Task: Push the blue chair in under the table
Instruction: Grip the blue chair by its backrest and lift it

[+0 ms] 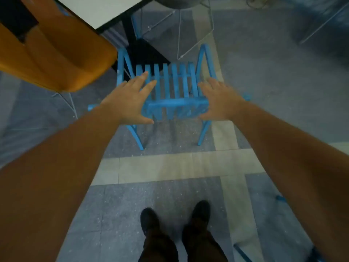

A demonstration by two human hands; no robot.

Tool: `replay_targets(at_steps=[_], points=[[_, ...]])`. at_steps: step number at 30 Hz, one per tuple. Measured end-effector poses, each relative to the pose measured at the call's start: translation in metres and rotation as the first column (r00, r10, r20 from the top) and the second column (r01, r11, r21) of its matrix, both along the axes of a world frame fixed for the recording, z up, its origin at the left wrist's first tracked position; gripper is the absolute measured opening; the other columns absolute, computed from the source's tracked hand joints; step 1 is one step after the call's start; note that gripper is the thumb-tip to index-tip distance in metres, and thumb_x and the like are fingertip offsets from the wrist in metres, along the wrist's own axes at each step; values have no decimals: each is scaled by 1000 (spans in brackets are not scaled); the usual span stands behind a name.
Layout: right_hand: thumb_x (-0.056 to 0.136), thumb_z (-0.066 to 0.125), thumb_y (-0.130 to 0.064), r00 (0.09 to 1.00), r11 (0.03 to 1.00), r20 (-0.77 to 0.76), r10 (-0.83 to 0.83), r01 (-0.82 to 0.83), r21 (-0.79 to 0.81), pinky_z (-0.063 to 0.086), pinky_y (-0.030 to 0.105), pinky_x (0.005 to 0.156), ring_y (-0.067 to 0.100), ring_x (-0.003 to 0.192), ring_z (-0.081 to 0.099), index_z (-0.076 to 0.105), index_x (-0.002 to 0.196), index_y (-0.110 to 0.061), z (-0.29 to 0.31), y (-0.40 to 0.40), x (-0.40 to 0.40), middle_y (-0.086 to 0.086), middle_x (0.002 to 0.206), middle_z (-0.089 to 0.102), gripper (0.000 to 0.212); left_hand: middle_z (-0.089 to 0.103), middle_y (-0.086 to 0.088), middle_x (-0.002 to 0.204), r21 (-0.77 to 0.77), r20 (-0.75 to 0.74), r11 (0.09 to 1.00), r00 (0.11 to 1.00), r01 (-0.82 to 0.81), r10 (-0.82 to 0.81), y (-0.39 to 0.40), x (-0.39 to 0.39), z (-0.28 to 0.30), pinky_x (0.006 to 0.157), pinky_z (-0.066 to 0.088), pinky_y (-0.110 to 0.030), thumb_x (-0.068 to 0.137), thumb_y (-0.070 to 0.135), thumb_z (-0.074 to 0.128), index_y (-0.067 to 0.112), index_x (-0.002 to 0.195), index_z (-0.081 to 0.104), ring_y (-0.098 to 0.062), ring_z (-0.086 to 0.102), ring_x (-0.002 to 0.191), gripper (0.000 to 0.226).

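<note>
A blue slatted chair [174, 86] stands on the floor in front of me, its seat facing a white table [105, 10] at the top left. My left hand [130, 100] sits at the left end of the chair's top rail, fingers spread and thumb under the rail. At the right end is my right hand [220, 100], fingers also apart, palm against the rail's end. Neither hand is clearly wrapped around the rail. The front of the chair seat lies close to the table's dark edge and leg [128, 29].
An orange chair [56, 53] stands at the left, close beside the blue chair. Wire-framed chair legs [196, 29] are behind the blue chair, and another grey seat [321, 19] at the top right. My shoes [175, 218] stand on the tiled floor below.
</note>
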State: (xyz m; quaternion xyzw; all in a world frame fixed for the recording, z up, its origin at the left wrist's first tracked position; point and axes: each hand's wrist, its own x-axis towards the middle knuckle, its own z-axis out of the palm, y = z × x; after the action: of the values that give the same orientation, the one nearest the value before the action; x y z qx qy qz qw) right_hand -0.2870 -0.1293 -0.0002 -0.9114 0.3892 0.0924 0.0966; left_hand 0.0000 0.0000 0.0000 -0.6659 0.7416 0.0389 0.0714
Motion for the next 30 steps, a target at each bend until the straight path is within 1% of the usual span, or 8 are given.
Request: replay_targets(at_steps=[3, 5, 7, 8, 10, 13, 21, 30], points=[[66, 64, -60, 999, 999, -52, -12, 10, -39, 42, 53, 98, 40, 116, 51, 41, 138, -19, -25, -8, -2, 15, 133, 51, 86, 5, -17, 171, 100, 6, 995, 1000, -24, 24, -9, 8, -28, 121, 28, -55, 77, 74, 66, 19, 162, 3, -37, 17, 153, 120], [67, 63, -55, 994, 995, -79, -79, 73, -67, 48, 49, 88, 39, 102, 59, 53, 124, -21, -37, -14, -4, 12, 115, 62, 67, 39, -17, 158, 151, -39, 987, 997, -62, 69, -13, 12, -45, 108, 45, -54, 81, 67, 66, 19, 157, 25, -36, 45, 137, 99], [64, 60, -55, 980, 986, -124, -157, 148, -76, 50, 46, 77, 38, 91, 61, 61, 111, -23, -37, -27, 9, 12, 101, 66, 57, 68, -7, 104, 63, -68, 995, 994, -77, 81, -18, 16, -51, 67, 54, -43, 85, 62, 61, 22, 134, 52, -29, 62, 87, 63], [62, 57, -55, 964, 981, -183, -192, 183, -68, 50, 45, 74, 38, 89, 62, 63, 107, -24, -36, -34, 15, 11, 99, 66, 55, 62, -1, 81, 24, -56, 998, 996, -61, 62, -19, 18, -51, 52, 44, -35, 86, 61, 57, 22, 119, 59, -24, 56, 69, 51], [59, 53, -54, 947, 976, -242, -211, 190, -109, 46, 41, 66, 37, 83, 61, 66, 99, -28, -40, -39, 19, 10, 93, 66, 49, 49, 6, 63, 23, -58, 1000, 998, -18, 19, -24, 19, -53, 45, 30, -28, 89, 58, 55, 26, 92, 61, -15, 47, 54, 33], [61, 50, -54, 961, 964, -195, -194, 149, -220, 39, 37, 62, 36, 75, 60, 68, 91, -27, -49, -39, 14, 9, 81, 63, 44, 49, 6, 61, 92, -53, 996, 998, -11, 16, -33, 22, -55, 44, 28, -27, 92, 52, 58, 35, 68, 42, -12, 46, 53, 33], [63, 52, -39, 963, 961, -177, -204, 162, -225, 36, 35, 57, 30, 62, 52, 67, 79, -27, -49, -45, 16, 2, 66, 55, 25, 50, 1, 62, 138, -46, 990, 998, -38, 44, -46, 25, -56, 44, 29, -30, 97, 50, 57, 34, 66, 36, -16, 49, 55, 40], [62, 53, -41, 966, 950, -176, -192, 138, -280, 33, 32, 55, 24, 55, 47, 64, 71, -28, -53, -64, 12, -3, 59, 50, 19, 52, 1, 66, 138, -69, 987, 993, -86, 96, -62, 22, -60, 46, 33, -30, 96, 49, 59, 32, 66, 43, -14, 51, 58, 37]])
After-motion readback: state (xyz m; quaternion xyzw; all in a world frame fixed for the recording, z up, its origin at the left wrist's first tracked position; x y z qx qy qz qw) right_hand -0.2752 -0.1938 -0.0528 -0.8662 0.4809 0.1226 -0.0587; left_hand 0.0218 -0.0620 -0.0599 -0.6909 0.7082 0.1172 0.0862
